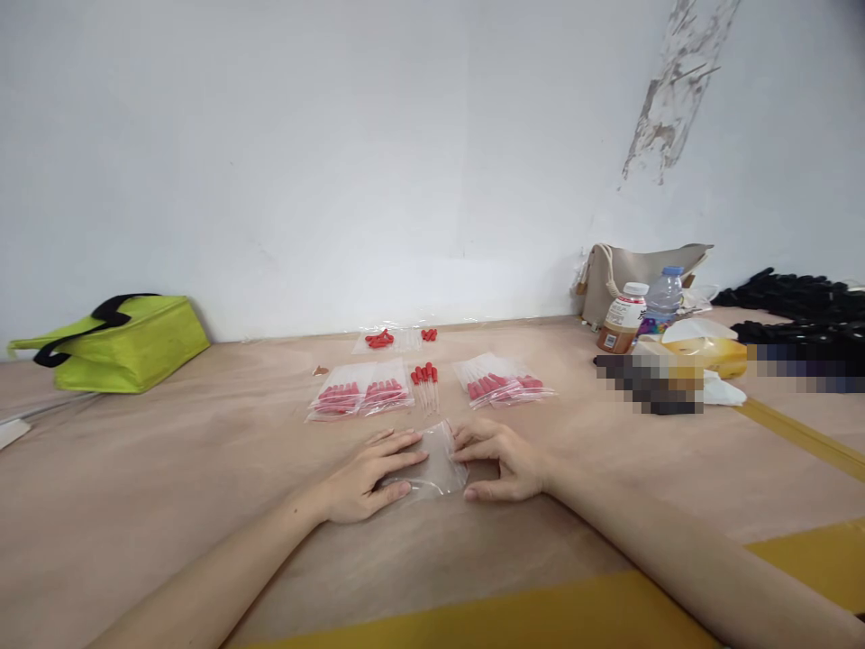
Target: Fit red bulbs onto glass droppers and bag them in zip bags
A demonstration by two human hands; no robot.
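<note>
A clear zip bag (439, 461) lies flat on the brown table covering between my hands, with nothing visible inside. My left hand (368, 473) rests on its left side, fingers stretched out and the thumb apart. On the bag's right edge, near a red zip line, are the fingertips of my right hand (500, 460); those fingers are bent but spread, with the thumb on the table. Just beyond the bag lie several loose droppers (425, 388) with red bulbs and thin clear stems. Filled zip bags (358, 392) of red-bulbed pieces lie to their left, and more filled bags (504, 383) to their right.
Near the wall, small red pieces (379, 339) lie on clear plastic. A lime-green bag (135, 342) stands far left. At right are a drink bottle (623, 317), a water bottle (666, 293), a beige bag (639, 266), a tissue pack (716, 347) and black items (797, 297).
</note>
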